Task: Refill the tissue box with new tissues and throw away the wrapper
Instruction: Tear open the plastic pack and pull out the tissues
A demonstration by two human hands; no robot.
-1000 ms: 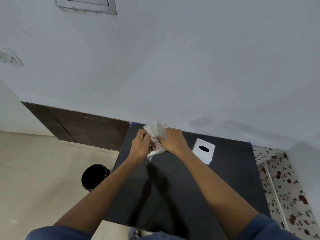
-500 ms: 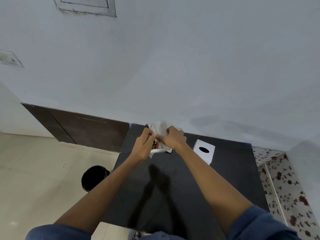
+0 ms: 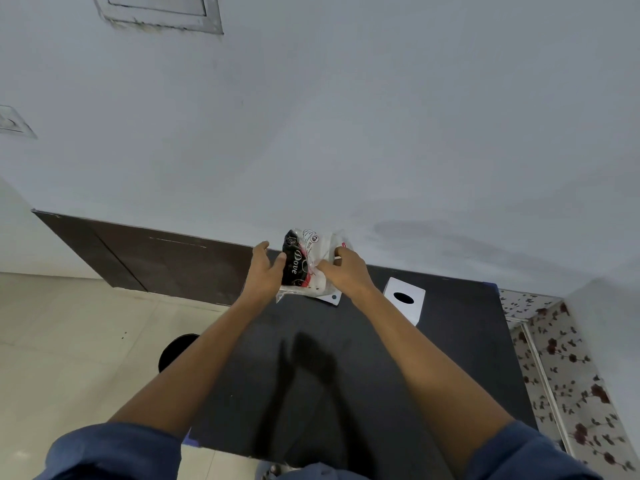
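Observation:
A tissue pack in a clear plastic wrapper with black, red and white print stands upright near the far edge of the black table. My left hand grips its left side, thumb on the printed face. My right hand pinches the wrapper's right side. A white tissue box with a dark oval slot on top stands to the right of my right hand, apart from it.
A black round bin stands on the tiled floor left of the table, partly hidden by my left forearm. The grey wall rises right behind the table. A floral-patterned surface lies at the right.
The pack has been turned and stood up, so its black printed face now shows. My left hand has opened wider along the pack's left side. My right hand stays on the wrapper.

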